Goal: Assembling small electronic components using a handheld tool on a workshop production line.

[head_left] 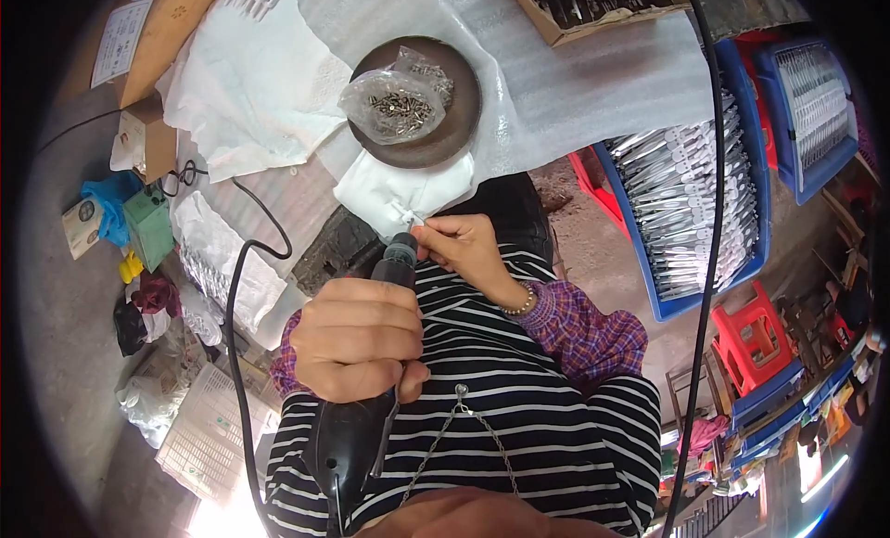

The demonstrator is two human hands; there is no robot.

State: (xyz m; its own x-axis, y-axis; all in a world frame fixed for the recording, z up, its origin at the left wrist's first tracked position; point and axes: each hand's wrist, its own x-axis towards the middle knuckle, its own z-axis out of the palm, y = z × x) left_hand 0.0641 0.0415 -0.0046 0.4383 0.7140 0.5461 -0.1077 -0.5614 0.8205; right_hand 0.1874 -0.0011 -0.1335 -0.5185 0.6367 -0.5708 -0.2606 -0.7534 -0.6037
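Our left hand (362, 339), between 7 and 8 o'clock of the view's middle, is wrapped around a black power driver (348, 445), its fingers curled closed about the body and its nose pointing up toward 12. Our right hand (468, 246), close to the middle, has thumb and forefinger pinched together on a small whitish piece (411, 219) just beyond the driver's nose, a little toward 11; whether the bit touches it we cannot tell.

That piece is over a folded white cloth (366, 197). At 12 o'clock, just past the cloth, we see a round brown dish (413, 153), holding clear plastic bags (394, 116) of small metal screws (403, 109). Beneath and around it white sheeting (593, 93) covers the table, with a cardboard tray (556, 28) of dark pieces at 1 o'clock.

Between 2 and 3 o'clock, well apart from our hands, a blue crate (762, 232) is packed with rows of silvery metal parts (691, 199); another blue crate (808, 178) stands farther out beyond it. A red stool (756, 329) is between 3 and 4. Near 9 we have a green box (148, 224), and at 8 a pale perforated basket (209, 436)
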